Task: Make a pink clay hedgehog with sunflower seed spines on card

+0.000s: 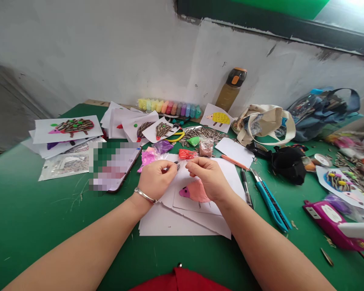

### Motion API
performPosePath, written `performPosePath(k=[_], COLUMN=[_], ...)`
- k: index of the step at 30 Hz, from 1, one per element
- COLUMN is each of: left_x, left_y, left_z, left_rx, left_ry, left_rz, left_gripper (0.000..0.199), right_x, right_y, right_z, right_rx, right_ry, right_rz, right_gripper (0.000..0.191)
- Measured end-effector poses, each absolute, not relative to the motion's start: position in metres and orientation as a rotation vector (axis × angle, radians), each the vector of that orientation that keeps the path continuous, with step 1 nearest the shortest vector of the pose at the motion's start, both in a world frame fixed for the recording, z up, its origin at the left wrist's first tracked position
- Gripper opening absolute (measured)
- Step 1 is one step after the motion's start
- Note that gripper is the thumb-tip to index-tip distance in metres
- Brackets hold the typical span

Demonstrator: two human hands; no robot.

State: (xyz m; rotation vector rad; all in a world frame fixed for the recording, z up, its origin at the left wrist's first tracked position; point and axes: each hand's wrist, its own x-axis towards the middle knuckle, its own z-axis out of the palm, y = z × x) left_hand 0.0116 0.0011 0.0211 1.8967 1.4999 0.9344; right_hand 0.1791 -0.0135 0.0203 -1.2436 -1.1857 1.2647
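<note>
Left hand (155,180) pinches a small dark seed (178,166) between its fingertips, bangle (144,195) on the wrist. Right hand (208,178) is curled just beside it, grip unclear. Both are raised over a pink clay hedgehog (194,191) lying on paper (182,218). Red clay bag (187,154) and seed pile (200,133) sit just beyond; blue cutter (269,200) to the right on the green tabletop (33,214).
</note>
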Motion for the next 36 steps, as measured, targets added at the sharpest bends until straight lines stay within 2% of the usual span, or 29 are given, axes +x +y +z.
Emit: performPosePath(k=[9,16,22,33,36], left_x=[0.014,0.017,0.016,0.015,0.012], left_y=[-0.002,-0.006,-0.006,-0.005,-0.002], left_z=[0.019,0.018,0.018,0.013,0.013], left_rx=[1.979,2.044,2.025,2.057,2.002], left_ry=[1.429,1.322,1.266,1.097,1.123], left_rz=[0.945,0.937,1.01,1.156,1.18], left_gripper=[0.026,0.027,0.023,0.021,0.035], right_x=[0.171,0.169,0.17,0.181,0.188], right_y=[-0.019,-0.015,-0.014,-0.01,-0.012], right_z=[0.023,0.01,0.007,0.016,0.024], right_rx=[-1.366,-1.493,-1.557,-1.316,-1.154], right_ry=[-1.412,-1.502,-1.506,-1.346,-1.407], right_rz=[1.177,0.946,0.818,1.238,1.331], right_gripper=[0.016,0.015,0.022,0.024,0.024])
